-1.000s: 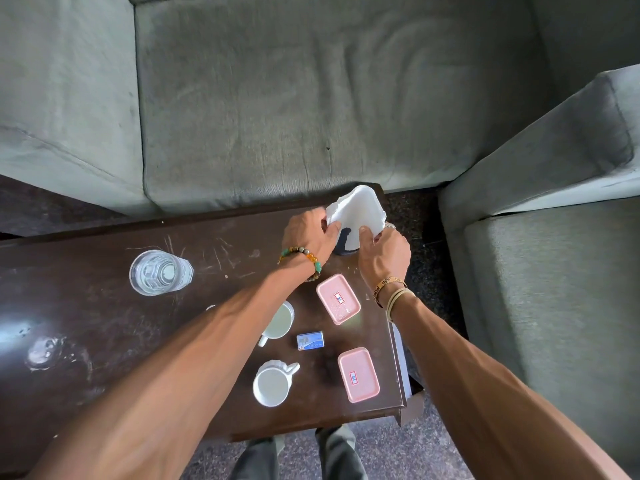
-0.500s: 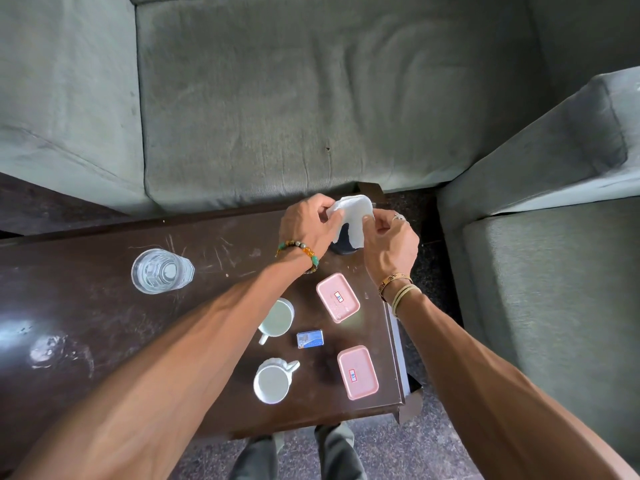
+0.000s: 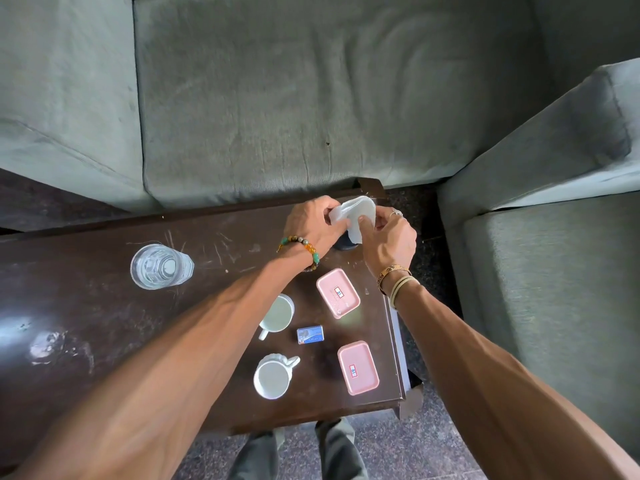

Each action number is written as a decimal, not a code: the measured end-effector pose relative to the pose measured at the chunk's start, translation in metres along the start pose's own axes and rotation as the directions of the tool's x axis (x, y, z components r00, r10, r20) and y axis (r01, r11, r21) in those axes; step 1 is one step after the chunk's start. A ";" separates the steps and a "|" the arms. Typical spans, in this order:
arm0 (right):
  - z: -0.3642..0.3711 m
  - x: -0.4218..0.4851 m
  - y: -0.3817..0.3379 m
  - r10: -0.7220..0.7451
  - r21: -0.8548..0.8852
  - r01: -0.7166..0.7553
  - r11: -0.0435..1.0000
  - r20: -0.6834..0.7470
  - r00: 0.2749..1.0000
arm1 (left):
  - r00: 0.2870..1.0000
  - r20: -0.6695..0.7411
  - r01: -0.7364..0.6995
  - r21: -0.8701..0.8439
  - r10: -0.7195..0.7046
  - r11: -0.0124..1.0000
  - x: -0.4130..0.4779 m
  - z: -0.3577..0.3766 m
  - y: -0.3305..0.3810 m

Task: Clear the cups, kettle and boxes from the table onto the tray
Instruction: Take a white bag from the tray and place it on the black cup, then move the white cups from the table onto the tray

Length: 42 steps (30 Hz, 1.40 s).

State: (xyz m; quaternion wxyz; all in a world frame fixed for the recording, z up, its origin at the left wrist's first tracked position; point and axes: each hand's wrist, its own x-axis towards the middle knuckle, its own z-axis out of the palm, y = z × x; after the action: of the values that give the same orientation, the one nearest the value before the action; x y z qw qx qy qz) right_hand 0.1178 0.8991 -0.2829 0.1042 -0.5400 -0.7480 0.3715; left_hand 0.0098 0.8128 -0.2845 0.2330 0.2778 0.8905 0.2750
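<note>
left hand (image 3: 313,220) and right hand (image 3: 391,237) pinch a white cloth (image 3: 358,211), folded smaller than a second ago; nearer the person than the grip, cups (image 3: 277,313) and pink boxes (image 3: 338,292) sit on the table (image 3: 104,323), uncleared; no tray shows.

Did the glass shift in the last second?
No. The glass stands beside the same scratches on the table as before. The left hand and right hand hold a cloth at the far corner, away from it.
</note>
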 end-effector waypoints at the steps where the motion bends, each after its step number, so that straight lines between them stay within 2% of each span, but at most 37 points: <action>1: -0.001 0.000 -0.001 0.022 0.010 -0.022 1.000 0.015 1.000 | 0.999 0.032 -0.003 -0.013 0.004 1.000 -0.002 -0.001 0.001; 3: -0.006 -0.003 0.001 0.059 0.012 -0.060 0.998 0.035 0.998 | 0.998 0.067 -0.001 0.002 0.001 1.000 -0.007 -0.003 -0.001; 10: -0.041 -0.039 0.015 0.107 -0.073 -0.099 0.992 0.104 0.989 | 0.998 -0.002 0.070 0.117 -0.070 0.991 -0.045 -0.031 -0.019; 17: -0.102 -0.076 -0.019 0.020 -0.112 -0.003 0.994 0.152 0.988 | 1.000 -0.016 -0.006 0.200 0.009 0.980 -0.101 -0.091 0.015; 23: -0.166 -0.096 -0.072 -0.101 -0.089 0.108 0.990 0.078 0.992 | 0.982 -0.059 -0.150 0.348 0.181 0.925 -0.134 -0.169 0.070; 28: -0.210 -0.120 -0.113 -0.198 -0.069 0.196 0.978 -0.011 0.980 | 0.958 -0.120 -0.190 0.411 0.259 0.892 -0.163 -0.223 0.097; 35: -0.244 -0.194 -0.135 -0.268 -0.086 0.258 0.962 -0.139 0.953 | 0.911 -0.180 -0.266 0.431 0.371 0.862 -0.227 -0.272 0.092; 42: -0.264 -0.283 -0.147 -0.374 -0.199 0.338 0.920 -0.183 0.909 | 0.864 -0.250 -0.295 0.449 0.436 0.843 -0.294 -0.318 0.072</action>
State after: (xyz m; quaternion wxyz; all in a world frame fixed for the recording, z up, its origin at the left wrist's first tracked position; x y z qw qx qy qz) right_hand 0.2695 0.7451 0.0705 0.2068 -0.4381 -0.8460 0.2228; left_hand 0.0722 0.5652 0.0726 -0.0443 0.4339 0.8830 0.1733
